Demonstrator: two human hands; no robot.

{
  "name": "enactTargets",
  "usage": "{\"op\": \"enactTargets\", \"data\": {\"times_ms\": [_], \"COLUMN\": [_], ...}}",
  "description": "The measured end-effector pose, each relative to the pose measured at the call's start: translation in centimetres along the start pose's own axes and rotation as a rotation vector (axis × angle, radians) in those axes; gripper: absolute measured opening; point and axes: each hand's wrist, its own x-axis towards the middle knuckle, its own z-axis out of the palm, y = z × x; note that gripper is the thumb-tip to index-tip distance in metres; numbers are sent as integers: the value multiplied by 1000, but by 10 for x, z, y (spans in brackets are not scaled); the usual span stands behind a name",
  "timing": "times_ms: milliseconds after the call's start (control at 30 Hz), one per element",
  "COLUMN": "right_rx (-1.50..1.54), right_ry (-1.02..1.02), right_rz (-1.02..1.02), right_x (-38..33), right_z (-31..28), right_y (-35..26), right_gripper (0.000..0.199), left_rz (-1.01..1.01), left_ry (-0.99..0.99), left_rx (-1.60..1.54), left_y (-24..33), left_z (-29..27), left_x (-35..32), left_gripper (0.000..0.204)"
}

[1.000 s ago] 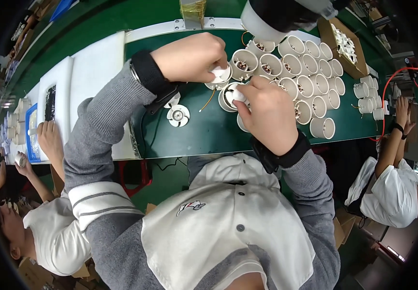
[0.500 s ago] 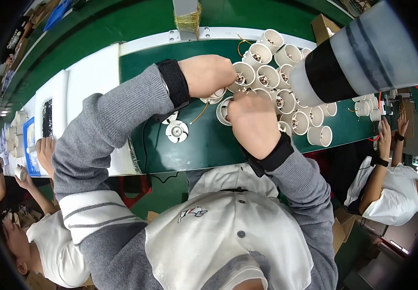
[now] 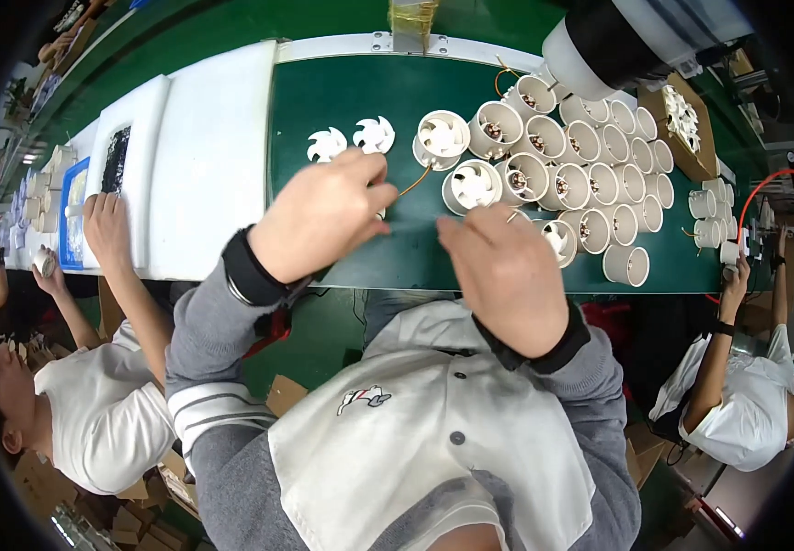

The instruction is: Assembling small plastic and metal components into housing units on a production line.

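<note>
My left hand (image 3: 331, 216) hovers over the green mat, palm down, its fingers partly curled but apart. A sliver of a white fan impeller (image 3: 381, 214) shows by its fingertips; the hand hides the rest. Beyond it lie two more white impellers (image 3: 327, 144). My right hand (image 3: 512, 275), fingers loosely apart and slightly blurred, is in front of the nearest cups, with nothing visible in it. Just past its fingers stands a round off-white housing (image 3: 473, 186) with an impeller inside. Behind that is another fitted housing (image 3: 441, 138) with an orange wire.
Many open housings (image 3: 569, 186) with copper-coloured parts inside crowd the right side. A large white-and-black cylindrical object (image 3: 613, 46) hangs over the back right, near a cardboard box (image 3: 691, 129) of white parts. White foam (image 3: 213, 165) lies left. Co-workers sit at both sides.
Both hands have drawn back from the housings; the left has moved over the loose impellers. The right has come off the housing it was at. The whole view has shifted.
</note>
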Motion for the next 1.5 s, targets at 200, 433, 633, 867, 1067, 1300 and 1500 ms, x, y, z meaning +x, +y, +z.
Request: {"op": "enactTargets", "data": {"times_ms": [200, 433, 633, 867, 1067, 1300, 1500], "right_rx": [258, 413, 99, -124, -185, 741, 2180], "right_ry": [-119, 84, 219, -45, -252, 73, -7], "right_rz": [-71, 102, 57, 99, -19, 187, 442], "right_x": [-25, 6, 58, 80, 87, 28, -10], "right_z": [47, 74, 112, 105, 100, 71, 71], "right_y": [-13, -15, -4, -7, -12, -7, -6], "right_gripper": [14, 16, 14, 11, 21, 31, 44], "left_rz": [-137, -515, -510, -339, -293, -382, -235], "left_ry": [82, 111, 266, 56, -146, 152, 600], "left_rx": [152, -373, -78, -17, 229, -419, -1980], "left_y": [12, -15, -8, 2, 3, -19, -2], "left_z": [38, 36, 31, 23, 17, 6, 35], "left_x": [-45, -71, -71, -80, -65, -82, -88], "left_gripper": [25, 24, 23, 25, 24, 22, 30]}}
